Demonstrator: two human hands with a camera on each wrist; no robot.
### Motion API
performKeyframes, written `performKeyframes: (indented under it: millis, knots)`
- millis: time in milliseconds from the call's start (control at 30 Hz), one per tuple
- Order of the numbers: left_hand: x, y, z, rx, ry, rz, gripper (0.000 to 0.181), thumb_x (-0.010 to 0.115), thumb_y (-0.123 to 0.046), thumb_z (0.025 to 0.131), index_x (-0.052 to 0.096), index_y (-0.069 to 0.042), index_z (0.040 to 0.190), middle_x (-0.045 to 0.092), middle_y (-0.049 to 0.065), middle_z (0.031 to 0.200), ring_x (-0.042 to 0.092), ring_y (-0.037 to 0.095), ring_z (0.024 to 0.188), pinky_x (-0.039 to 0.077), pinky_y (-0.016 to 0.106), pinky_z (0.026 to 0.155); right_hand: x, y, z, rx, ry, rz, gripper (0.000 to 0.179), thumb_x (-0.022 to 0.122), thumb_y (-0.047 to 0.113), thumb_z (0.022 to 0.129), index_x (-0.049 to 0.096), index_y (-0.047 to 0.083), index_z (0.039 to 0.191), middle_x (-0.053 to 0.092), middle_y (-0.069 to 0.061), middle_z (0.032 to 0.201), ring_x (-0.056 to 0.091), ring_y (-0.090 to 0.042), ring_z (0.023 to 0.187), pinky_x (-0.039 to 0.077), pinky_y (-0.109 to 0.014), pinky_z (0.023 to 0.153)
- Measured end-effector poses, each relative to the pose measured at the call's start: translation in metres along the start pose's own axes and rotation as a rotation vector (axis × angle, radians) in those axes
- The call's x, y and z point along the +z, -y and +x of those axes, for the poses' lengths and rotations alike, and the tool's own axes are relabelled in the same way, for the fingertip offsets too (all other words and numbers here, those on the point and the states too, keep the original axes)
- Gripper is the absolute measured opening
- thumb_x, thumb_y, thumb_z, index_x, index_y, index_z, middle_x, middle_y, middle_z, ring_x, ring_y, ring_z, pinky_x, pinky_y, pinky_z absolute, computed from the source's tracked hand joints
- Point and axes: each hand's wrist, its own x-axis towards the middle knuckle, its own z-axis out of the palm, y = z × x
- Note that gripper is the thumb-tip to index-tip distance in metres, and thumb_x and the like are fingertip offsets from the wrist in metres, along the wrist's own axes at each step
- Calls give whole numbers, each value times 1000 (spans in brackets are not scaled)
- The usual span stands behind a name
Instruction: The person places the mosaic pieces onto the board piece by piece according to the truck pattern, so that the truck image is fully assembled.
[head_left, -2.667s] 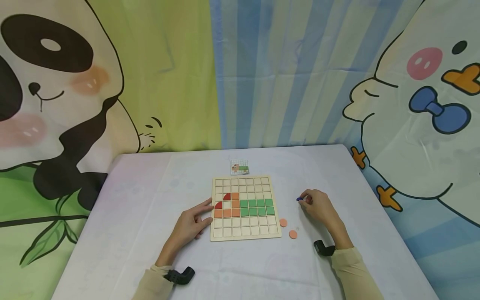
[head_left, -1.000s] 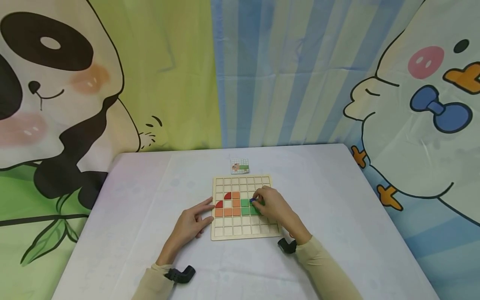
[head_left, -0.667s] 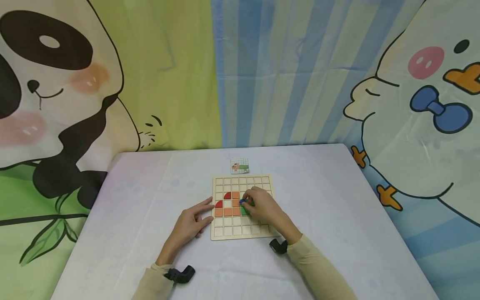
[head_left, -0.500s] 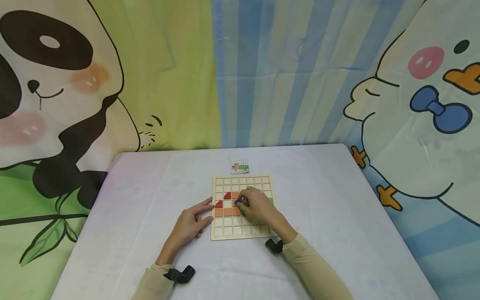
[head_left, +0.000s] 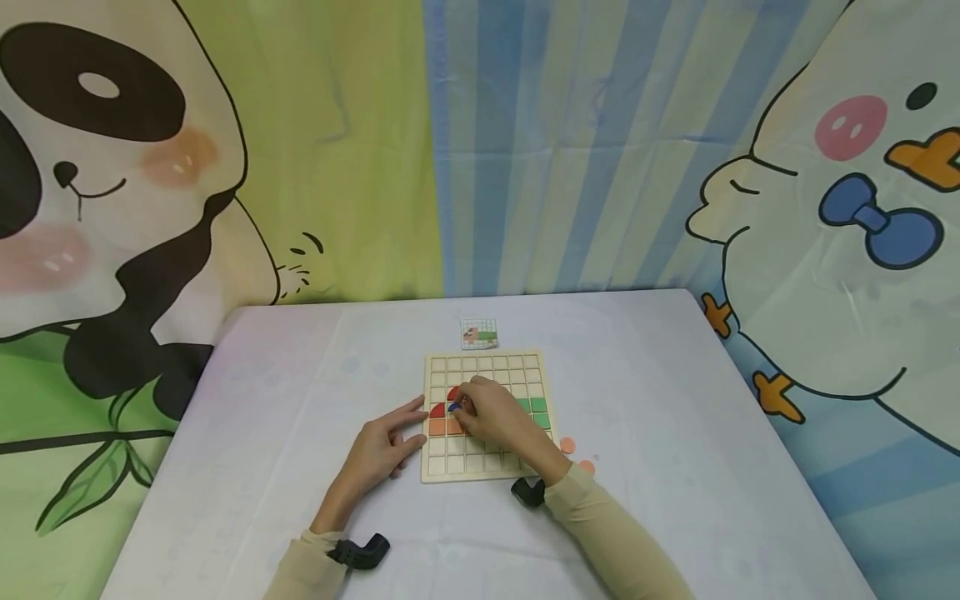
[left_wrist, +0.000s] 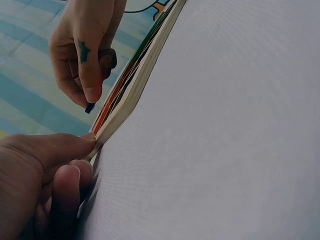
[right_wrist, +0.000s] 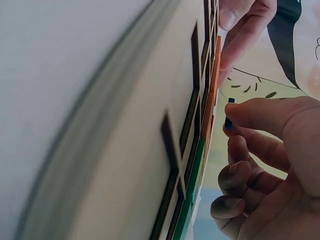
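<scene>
A wooden grid board [head_left: 480,463] lies on the table, with red, orange and green tiles in some squares. My right hand [head_left: 497,414] pinches a small dark blue tile [right_wrist: 229,115] between thumb and index finger. In the head view that tile hangs over the left part of the board, close beside the red quarter-round tiles [head_left: 437,410]. Several orange and green tiles are hidden under this hand. My left hand [head_left: 378,443] touches the board's left edge with thumb and index finger spread apart. Its thumb tip rests right at the rim in the left wrist view.
Two round orange pieces [head_left: 567,445] lie on the table off the board's lower right corner, one partly covered by the right sleeve [head_left: 592,508]. A small printed picture card [head_left: 479,334] lies behind the board. Cartoon curtains [head_left: 570,150] stand behind the white table [head_left: 315,358].
My right hand has carried the blue tile leftward from the table at the right, across the green tiles, to the red ones. My left hand has stayed at the board's edge.
</scene>
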Motion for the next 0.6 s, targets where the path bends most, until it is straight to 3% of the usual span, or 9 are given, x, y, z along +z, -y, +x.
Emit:
performKeyframes:
  millis: [600]
  knots:
    - [1, -1, -1, -5, -5, 10, 41, 78, -20, 98, 72, -21, 138, 54, -14, 160, 54, 14, 42, 50, 30, 41, 2, 2, 4, 9, 39, -20, 17, 74, 22, 101, 78, 8, 110, 64, 1, 88, 53, -8, 72, 47, -20, 63]
